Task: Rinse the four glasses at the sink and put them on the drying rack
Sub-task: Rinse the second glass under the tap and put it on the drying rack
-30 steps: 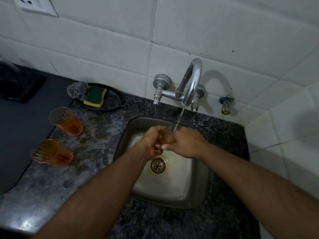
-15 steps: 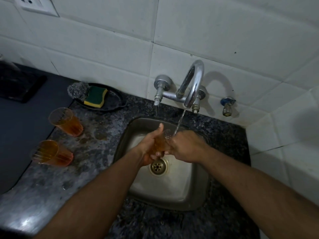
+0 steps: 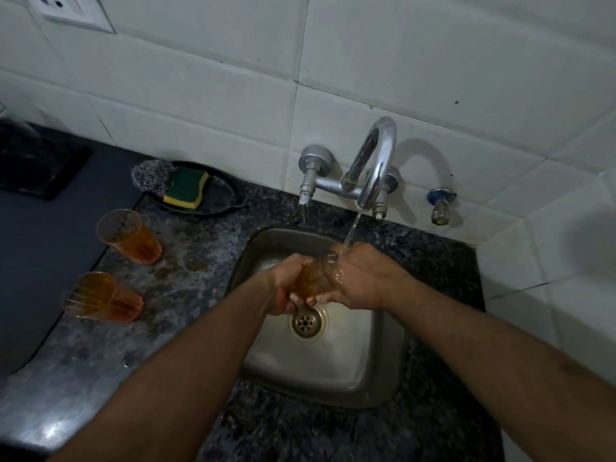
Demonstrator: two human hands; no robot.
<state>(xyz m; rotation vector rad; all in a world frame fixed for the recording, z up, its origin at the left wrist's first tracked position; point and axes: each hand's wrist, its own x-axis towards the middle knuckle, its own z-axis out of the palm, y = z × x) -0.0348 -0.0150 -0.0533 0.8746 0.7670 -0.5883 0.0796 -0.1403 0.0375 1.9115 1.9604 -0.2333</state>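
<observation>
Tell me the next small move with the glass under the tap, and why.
Probably tilt the glass so its mouth meets the stream. The water now lands on the right hand at the rim, while the left hand grips the base.

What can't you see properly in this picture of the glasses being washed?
- Drying rack: not in the head view at all.
- Orange see-through plastic glass under the tap: mostly covered by the left hand and right hand, whose fingers go inside its mouth.
- Nearer orange tumblers on the counter: they look like a nested pair, though blurred.
- Dark object at left: cut off by the edge.
</observation>
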